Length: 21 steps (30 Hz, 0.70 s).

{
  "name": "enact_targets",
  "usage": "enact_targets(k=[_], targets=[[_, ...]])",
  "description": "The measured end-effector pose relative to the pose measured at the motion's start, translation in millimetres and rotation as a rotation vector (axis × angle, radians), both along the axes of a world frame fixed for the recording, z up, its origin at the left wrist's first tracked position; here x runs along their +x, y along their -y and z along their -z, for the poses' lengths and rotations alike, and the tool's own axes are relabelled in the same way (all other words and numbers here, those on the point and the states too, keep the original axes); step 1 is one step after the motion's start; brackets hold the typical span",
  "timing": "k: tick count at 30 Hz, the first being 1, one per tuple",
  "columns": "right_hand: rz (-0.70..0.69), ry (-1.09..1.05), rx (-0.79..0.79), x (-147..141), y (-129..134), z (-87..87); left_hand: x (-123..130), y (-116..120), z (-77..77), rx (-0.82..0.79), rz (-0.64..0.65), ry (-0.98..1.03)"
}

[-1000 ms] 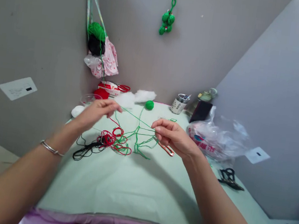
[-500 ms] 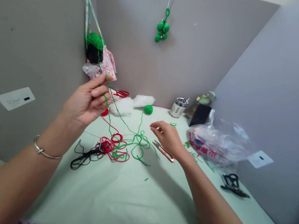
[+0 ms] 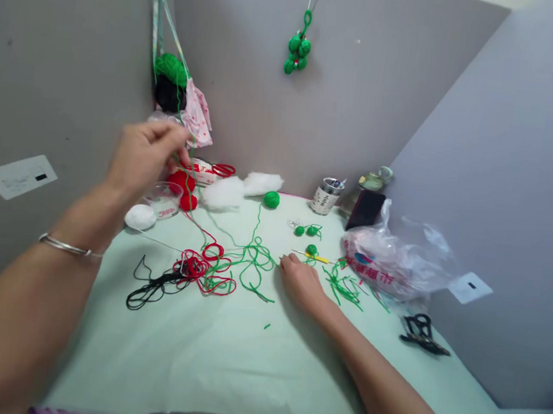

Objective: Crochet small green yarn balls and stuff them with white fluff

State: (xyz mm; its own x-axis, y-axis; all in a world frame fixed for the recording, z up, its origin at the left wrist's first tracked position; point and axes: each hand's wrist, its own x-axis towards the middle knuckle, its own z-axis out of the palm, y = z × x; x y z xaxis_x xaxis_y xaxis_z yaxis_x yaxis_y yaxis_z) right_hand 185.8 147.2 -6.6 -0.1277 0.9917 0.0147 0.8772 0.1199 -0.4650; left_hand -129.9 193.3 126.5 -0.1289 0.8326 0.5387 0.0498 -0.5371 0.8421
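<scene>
My left hand (image 3: 155,152) is raised at the left, slightly blurred, with its fingers pinched on green yarn (image 3: 192,156) that hangs down towards the table. My right hand (image 3: 301,282) rests low on the tabletop, fingers curled over the place of the orange-handled thread snips, which it hides almost wholly. Left of it lie loose loops of green yarn (image 3: 256,258). Tangled red yarn (image 3: 198,266) and a black yarn bundle (image 3: 158,286) lie farther left. Beyond my right hand are small green balls (image 3: 312,231) and a yellow-handled crochet hook (image 3: 319,258).
White stuffing (image 3: 225,193) and a green yarn ball (image 3: 271,200) lie at the back. A can (image 3: 327,196), a phone (image 3: 365,210), a plastic bag (image 3: 381,253) and black scissors (image 3: 422,334) stand or lie rightward. A green ball ornament (image 3: 298,52) hangs on the wall.
My left hand has turned over and shifted slightly left, still with the green yarn. My right hand has come down onto the snips and closed, uncovering the small green balls and crochet hook.
</scene>
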Motion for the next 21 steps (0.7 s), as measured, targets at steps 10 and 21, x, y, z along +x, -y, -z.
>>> enact_targets(k=[10, 21], targets=[[-0.076, -0.987, -0.199, 1.7, 28.5, -56.4, 69.5, 82.8, 64.4, -0.349, 0.375, -0.256], [-0.017, -1.555, 0.092, 25.8, 83.0, -77.1, 57.1, 53.9, 88.5, -0.225, 0.237, -0.726]])
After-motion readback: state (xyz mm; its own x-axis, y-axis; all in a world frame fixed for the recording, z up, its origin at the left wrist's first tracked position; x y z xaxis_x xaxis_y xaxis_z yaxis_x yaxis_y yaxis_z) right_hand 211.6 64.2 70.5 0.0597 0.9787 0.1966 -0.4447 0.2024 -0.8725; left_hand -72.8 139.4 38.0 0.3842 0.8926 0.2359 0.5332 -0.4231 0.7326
